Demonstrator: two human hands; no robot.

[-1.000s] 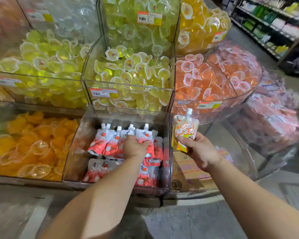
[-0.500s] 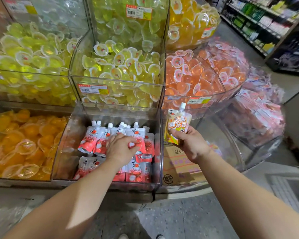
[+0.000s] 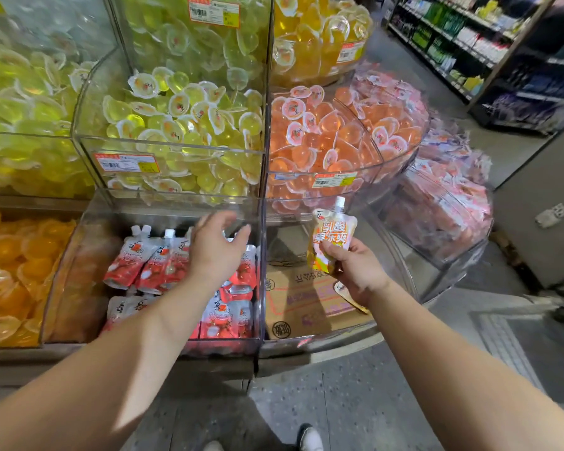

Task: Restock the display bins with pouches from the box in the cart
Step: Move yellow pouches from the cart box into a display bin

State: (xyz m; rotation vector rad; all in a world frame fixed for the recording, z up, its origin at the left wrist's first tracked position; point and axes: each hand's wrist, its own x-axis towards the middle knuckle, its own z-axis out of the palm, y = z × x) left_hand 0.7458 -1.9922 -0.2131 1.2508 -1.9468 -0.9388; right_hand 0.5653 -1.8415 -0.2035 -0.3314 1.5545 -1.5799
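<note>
A clear lower bin [image 3: 79,255] holds several red-and-white spouted pouches [image 3: 150,265], standing in a back row and lying in front. My left hand [image 3: 219,249] hovers over the back row with fingers spread and nothing in it. My right hand [image 3: 355,271] grips an orange-and-yellow pouch [image 3: 331,236] with a white cap, upright, over the neighbouring clear bin [image 3: 404,281]. That bin holds a flat piece of brown cardboard [image 3: 306,297] on its bottom. The cart and its box are out of view.
Upper bins hold yellow-green jelly cups [image 3: 183,118] and orange jelly cups [image 3: 332,131]; orange cups [image 3: 10,271] fill the left lower bin. Pink packets [image 3: 446,203] fill the right curved bin. Store shelves [image 3: 463,43] stand at the back right. My shoe [image 3: 310,437] is on the grey floor.
My left hand has lifted off the red pouches and opened its fingers. The right hand with the orange pouch has stayed in about the same place; the view shifted slightly.
</note>
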